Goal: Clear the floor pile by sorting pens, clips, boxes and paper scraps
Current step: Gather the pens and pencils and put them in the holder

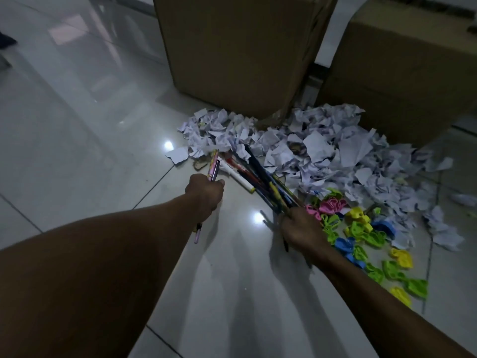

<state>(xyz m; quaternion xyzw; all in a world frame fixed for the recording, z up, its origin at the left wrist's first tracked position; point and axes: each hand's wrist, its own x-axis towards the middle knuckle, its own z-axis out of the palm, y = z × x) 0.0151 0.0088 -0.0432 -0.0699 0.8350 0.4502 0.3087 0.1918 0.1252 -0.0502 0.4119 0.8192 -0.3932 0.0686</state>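
Already the left hand [206, 192] is gripping two pens [213, 166] while the right hand [299, 228] is clutching a splayed bundle of pens [265, 184] above the floor [77, 151], likely spilling some into the paper scraps [322, 156].

left hand [206, 193]: grips two pens [213, 166] | right hand [300, 228]: grips pen bundle [268, 182] | paper scraps [322, 153]: heaped before two cardboard boxes [240, 52] | coloured clips [361, 236]: on floor [77, 125], right of hand
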